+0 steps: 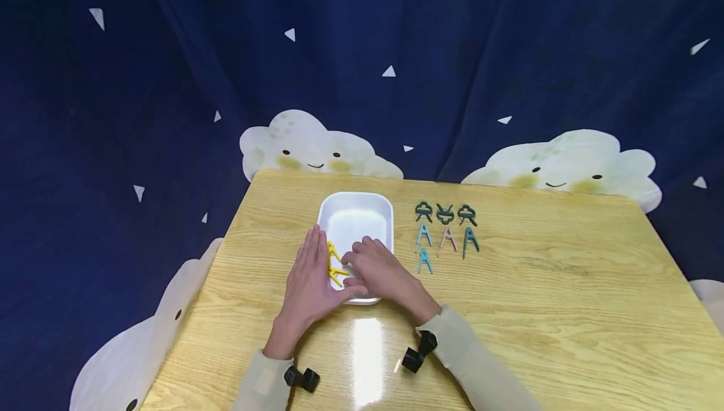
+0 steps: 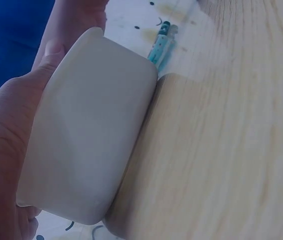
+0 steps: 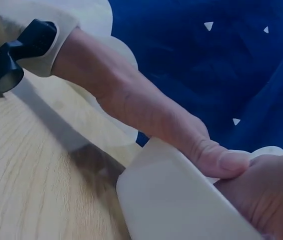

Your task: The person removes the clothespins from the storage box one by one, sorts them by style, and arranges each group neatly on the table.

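A white plastic tray (image 1: 383, 210) stands on the table with two yellow clothespins (image 1: 337, 274) against its left inner wall. My left hand (image 1: 313, 279) lies along the tray's left rim, fingers straight and together, thumb reaching over the near end. In the left wrist view that hand (image 2: 6, 120) rests along the rim of the tray (image 2: 91, 125). My right hand (image 1: 380, 268) is over the inside of the tray, fingers bent, with a gap between thumb and index finger beside the yellow clothespins. Its palm side is hidden.
Right of the tray, several clips lie in rows: dark green cloud-shaped clips (image 1: 445, 215) at the back, light blue clothespins (image 1: 424, 236), a pink clothespin (image 1: 447, 241) and a dark teal clothespin (image 1: 470, 242). A blue curtain (image 1: 351, 71) hangs behind the wooden table (image 1: 565, 285).
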`<control>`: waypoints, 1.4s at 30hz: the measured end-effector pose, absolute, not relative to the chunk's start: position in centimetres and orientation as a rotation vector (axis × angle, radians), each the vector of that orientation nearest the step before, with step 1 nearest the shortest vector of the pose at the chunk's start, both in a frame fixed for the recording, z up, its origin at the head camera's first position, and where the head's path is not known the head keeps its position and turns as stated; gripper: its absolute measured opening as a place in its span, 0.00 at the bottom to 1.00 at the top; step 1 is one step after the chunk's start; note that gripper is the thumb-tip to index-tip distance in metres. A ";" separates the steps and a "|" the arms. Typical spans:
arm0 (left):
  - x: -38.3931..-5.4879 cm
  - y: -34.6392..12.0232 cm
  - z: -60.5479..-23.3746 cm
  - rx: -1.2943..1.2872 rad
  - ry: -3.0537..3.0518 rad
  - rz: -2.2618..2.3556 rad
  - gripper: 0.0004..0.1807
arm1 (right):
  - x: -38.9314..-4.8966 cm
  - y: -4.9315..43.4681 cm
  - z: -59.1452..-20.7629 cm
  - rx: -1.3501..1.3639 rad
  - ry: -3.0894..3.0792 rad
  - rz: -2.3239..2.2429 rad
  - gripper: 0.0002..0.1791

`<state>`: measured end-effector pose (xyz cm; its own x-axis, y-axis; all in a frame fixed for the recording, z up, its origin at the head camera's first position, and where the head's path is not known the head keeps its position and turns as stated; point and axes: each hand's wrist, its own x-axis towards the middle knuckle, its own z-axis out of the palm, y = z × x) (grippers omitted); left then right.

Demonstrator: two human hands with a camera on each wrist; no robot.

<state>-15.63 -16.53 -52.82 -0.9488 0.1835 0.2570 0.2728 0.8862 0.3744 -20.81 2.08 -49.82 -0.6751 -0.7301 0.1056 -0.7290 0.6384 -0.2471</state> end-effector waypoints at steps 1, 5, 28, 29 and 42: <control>-15.6 -16.5 -52.8 -0.348 -2.843 -0.611 0.79 | -20.9 1.9 -49.9 -1.262 2.830 -0.415 0.20; -15.7 -16.4 -52.9 -0.348 -2.850 -0.619 0.79 | -21.1 1.5 -50.2 -1.275 2.814 -0.383 0.16; -15.7 -16.7 -52.9 -0.334 -2.837 -0.641 0.80 | -21.3 0.8 -50.9 -1.378 2.742 -0.190 0.28; -15.8 -16.7 -53.0 -0.332 -2.840 -0.642 0.80 | -21.3 0.8 -51.0 -1.384 2.746 -0.190 0.28; -15.8 -16.5 -53.1 -0.343 -2.840 -0.635 0.80 | -21.5 0.9 -51.0 -1.446 2.763 -0.211 0.19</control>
<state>-15.84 -16.50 -53.07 -0.9506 0.1791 0.2534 0.2700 0.8798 0.3911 -21.50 0.90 -51.04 -0.5719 -0.8189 0.0482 -0.8167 0.5629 -0.1270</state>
